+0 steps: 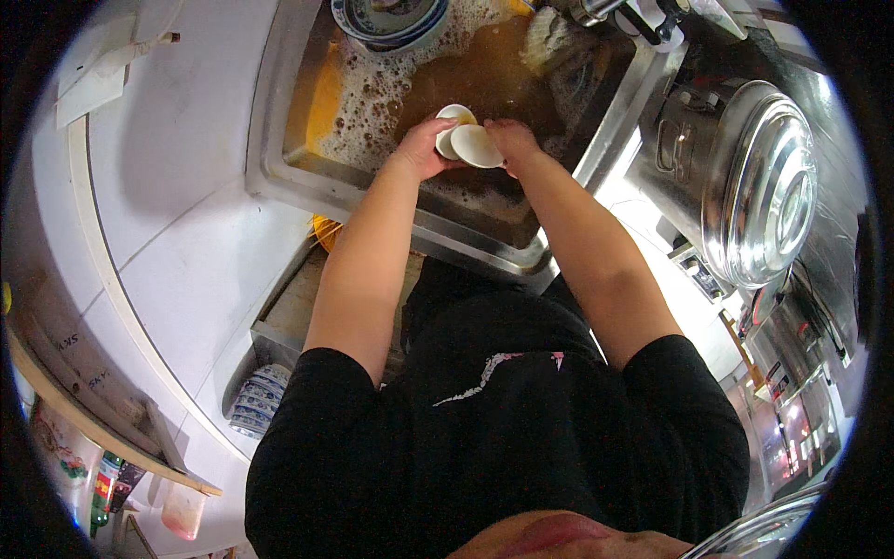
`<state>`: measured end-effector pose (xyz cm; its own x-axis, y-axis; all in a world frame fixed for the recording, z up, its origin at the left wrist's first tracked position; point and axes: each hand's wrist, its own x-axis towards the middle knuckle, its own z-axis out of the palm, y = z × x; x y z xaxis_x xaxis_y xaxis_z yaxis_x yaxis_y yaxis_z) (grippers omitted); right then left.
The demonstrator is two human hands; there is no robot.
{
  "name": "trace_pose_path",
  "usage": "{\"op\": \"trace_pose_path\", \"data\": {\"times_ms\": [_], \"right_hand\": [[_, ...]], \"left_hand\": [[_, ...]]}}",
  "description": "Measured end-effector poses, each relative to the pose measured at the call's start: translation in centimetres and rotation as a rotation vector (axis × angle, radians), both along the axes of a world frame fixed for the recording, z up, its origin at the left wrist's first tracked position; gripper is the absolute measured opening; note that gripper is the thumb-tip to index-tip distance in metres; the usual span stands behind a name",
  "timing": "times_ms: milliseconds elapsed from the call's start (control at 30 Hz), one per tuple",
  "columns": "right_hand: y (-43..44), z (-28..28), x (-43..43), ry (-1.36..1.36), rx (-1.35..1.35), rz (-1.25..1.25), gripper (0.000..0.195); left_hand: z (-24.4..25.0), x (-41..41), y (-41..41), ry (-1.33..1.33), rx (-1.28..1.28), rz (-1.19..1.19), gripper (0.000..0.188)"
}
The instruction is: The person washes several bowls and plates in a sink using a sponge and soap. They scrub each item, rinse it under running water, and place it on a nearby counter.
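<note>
Over the brownish, foamy water of a stainless steel sink (262,157), my two hands hold small white dishes. My left hand (423,149) grips a white dish (455,112) by its left side, with the thumb over the rim. Another white dish (478,147) overlaps it in front, and my right hand (515,143) pinches that one by its right edge. Whether a third dish sits between them, I cannot tell. Blue-patterned bowls (387,31) lie stacked at the sink's far left. Far right, a pale, crumpled cloth or scrubber (550,40) is partly in the water.
A large lidded steel pot (761,185) stands right of the sink. Metal tap parts (594,10) show at the top. White tiled wall (188,140) borders the left. Blue-and-white bowls (260,400) are stacked low at left, near a wooden-edged shelf (119,447).
</note>
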<state>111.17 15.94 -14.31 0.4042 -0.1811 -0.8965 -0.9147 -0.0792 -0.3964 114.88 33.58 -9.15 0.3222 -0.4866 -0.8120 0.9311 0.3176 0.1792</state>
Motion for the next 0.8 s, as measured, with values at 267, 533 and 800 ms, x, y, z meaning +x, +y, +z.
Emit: {"op": "trace_pose_path", "data": {"times_ms": [267, 533, 800], "right_hand": [[-0.8, 7.3, 2.7, 0.074, -0.541, 0.832, 0.035], [-8.6, 6.1, 9.0, -0.312, -1.346, 1.015, 0.046], [-10.4, 10.4, 11.4, -0.252, -1.030, 0.863, 0.042]], "left_hand": [[2.3, 2.0, 2.8, -0.270, 0.399, -0.221, 0.039], [4.1, 2.3, 3.8, -0.084, 0.021, -0.112, 0.053], [4.8, 2.4, 3.2, -0.034, -0.444, 0.104, 0.055]]}}
